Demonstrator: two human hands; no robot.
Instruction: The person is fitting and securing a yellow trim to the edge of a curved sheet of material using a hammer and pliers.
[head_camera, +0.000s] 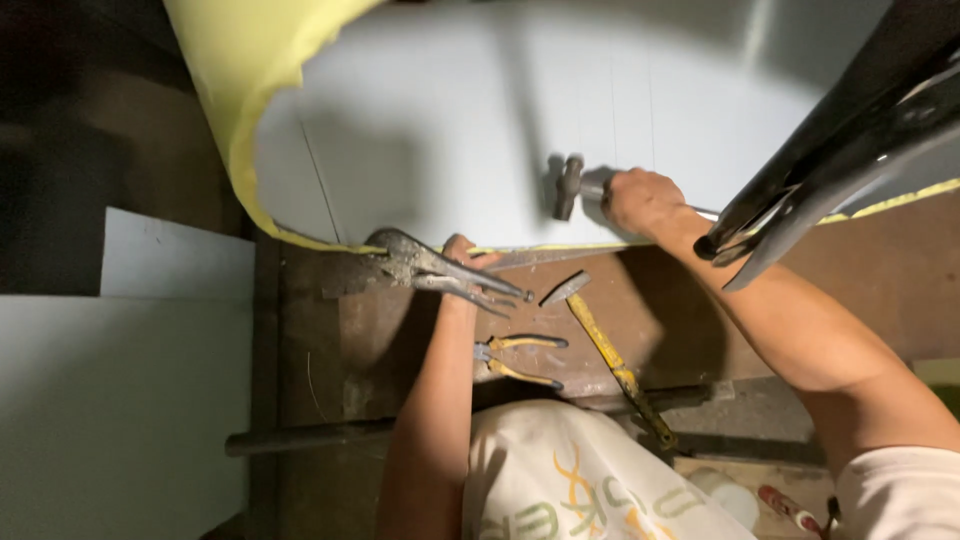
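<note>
— Steel in the right hand (640, 200): its grip is clenched around the handle of a small hammer (569, 186), whose dark head hangs just over the pale grey sheet (450, 120).

— Where does that sheet lie?

— Across the far side of the brown bench (660, 300), taking up most of the upper view. A yellow film (235, 90) is peeled back from it at the upper left and curls down along its near edge as a thin yellow strip.

— And the left hand (462, 250)?

— It reaches up to the sheet's near edge, fingers pressed against it, right beside a pair of locking pliers (430, 268) clamped at that edge. Whether its grip closes on anything I cannot tell; the pliers' handles cover part of it.

— What else lies on the bench?

— A second hammer with a yellow handle (610, 355) lies slanted between the two arms, head toward the sheet. Just left of it, pliers with yellow handles (515, 360) lie near the left forearm. A dark metal bar (300, 437) runs along the near edge.

— Any packages or labels?

— None that I can make out. White panels (120, 380) sit at the left, and a black frame (850, 130) crosses the upper right corner, in front of the right arm.
</note>
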